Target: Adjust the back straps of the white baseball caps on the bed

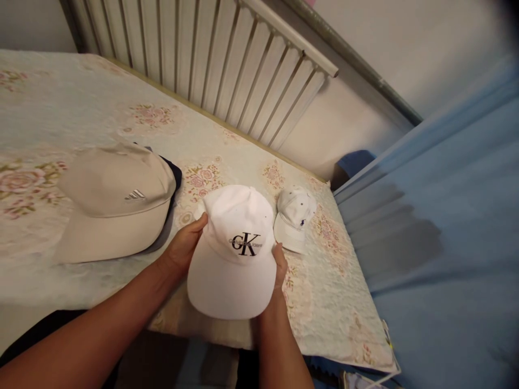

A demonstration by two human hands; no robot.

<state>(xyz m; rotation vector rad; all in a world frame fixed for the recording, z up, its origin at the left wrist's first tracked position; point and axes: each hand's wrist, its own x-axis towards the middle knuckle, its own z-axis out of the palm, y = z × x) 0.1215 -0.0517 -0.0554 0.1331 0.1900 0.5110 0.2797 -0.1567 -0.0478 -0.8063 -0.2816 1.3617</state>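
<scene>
Between my two hands is a white baseball cap [237, 216] with dark letters on its front, its brim pointing toward me. My left hand [188, 240] grips the cap's left side, thumb on the outside and the other fingers hidden underneath. On the opposite side my right hand [279, 265] closes on the edge near the brim. A beige cap [115, 189] with a small striped logo lies to the left, partly over a dark cap [175, 172]. Just right of the held cap, a smaller-looking white cap [295, 210] with a little dark emblem rests on the bed.
A flower-patterned cover [239, 167] spreads over the bed. Along its far side runs a white radiator [219, 59] against the wall. A blue curtain [446, 232] hangs at the right, and a dark blue object [354, 165] sits near the far corner.
</scene>
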